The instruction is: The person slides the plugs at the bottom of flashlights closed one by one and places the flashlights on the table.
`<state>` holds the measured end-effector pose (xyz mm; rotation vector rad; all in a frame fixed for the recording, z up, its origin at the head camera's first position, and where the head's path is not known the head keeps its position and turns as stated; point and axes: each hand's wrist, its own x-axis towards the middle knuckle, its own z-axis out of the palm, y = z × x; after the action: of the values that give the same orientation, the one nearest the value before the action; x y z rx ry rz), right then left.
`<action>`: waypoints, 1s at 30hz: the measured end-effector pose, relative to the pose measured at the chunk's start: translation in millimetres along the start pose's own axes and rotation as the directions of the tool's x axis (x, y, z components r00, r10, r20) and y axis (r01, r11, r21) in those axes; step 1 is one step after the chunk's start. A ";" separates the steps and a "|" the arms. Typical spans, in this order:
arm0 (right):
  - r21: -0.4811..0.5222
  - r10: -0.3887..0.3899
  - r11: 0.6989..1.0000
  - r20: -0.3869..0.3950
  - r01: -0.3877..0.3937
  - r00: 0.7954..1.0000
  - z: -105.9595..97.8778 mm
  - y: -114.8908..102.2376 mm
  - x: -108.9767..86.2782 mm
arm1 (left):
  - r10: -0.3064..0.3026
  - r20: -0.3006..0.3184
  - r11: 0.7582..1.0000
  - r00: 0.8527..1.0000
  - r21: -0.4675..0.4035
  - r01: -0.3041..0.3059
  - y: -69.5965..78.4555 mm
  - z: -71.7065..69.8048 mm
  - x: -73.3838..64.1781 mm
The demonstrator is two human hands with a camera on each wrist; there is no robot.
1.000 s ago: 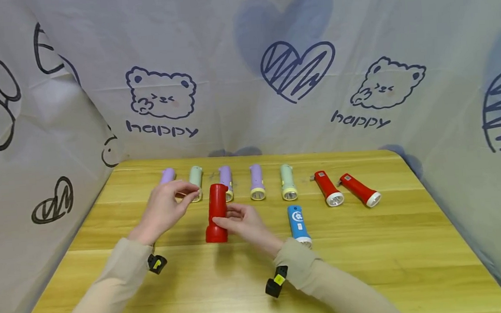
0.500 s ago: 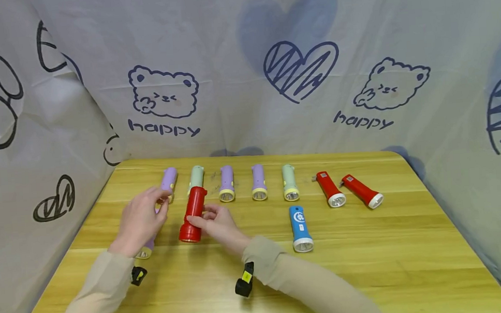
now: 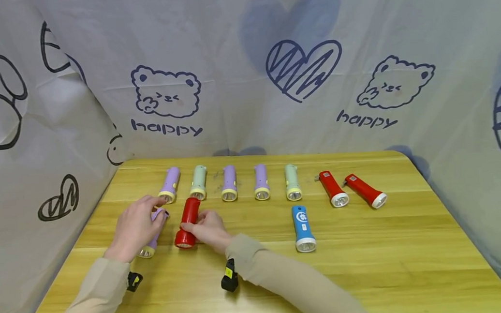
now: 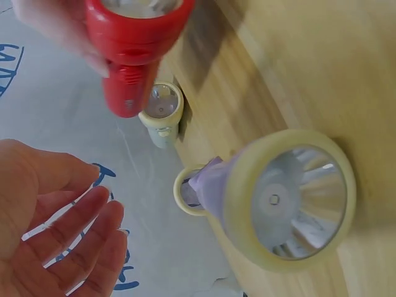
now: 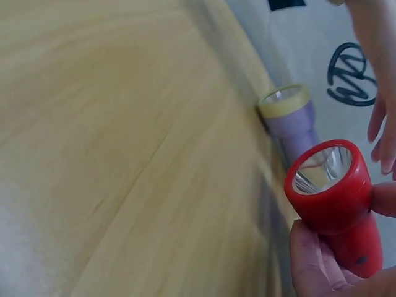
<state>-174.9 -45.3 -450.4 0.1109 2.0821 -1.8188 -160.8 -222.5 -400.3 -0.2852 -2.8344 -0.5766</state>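
My right hand (image 3: 210, 231) holds a red flashlight (image 3: 188, 224), thumb on one side and fingers on the other, lens end toward me. In the right wrist view the red flashlight (image 5: 337, 198) shows its shiny reflector. My left hand (image 3: 134, 227) hovers over a purple flashlight (image 3: 154, 233) lying on the table, partly hidden by it. In the left wrist view the left hand (image 4: 55, 229) has loosely bent fingers with nothing between them, apart from the purple flashlight (image 4: 229, 192) with its cream rim.
Along the back of the wooden table (image 3: 363, 274) lie purple (image 3: 170, 184) and green flashlights (image 3: 199, 182) in a row. Two red flashlights with white rims (image 3: 333, 188) lie to the right. A blue flashlight (image 3: 302, 228) lies in front of the row. A printed cloth (image 3: 239, 113) hangs behind.
My right hand has carried the red flashlight leftward and lower, near the purple one in front. My left hand has moved left and toward me, uncovering part of that purple flashlight.
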 end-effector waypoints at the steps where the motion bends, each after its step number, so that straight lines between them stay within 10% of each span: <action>1: -0.036 -0.004 0.999 -0.014 0.003 1.000 0.6 0.3 0.7 | 0.000 0.007 1.000 1.000 0.001 0.000 -0.4 0.1 0.1; 9: -0.256 -0.067 0.965 -0.036 0.056 0.997 0.3 -1.7 2.8 | -0.002 0.032 1.000 0.999 0.008 0.002 -3.9 1.6 0.2; 30: -0.319 0.009 0.948 0.001 -0.009 1.000 -8.2 0.2 5.0 | -0.022 0.036 1.000 0.999 -0.018 0.023 -2.0 4.4 0.0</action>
<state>-181.3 -38.2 -451.4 0.0319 2.3378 -1.4500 -162.1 -222.5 -404.9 -0.2704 -2.8716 -0.6086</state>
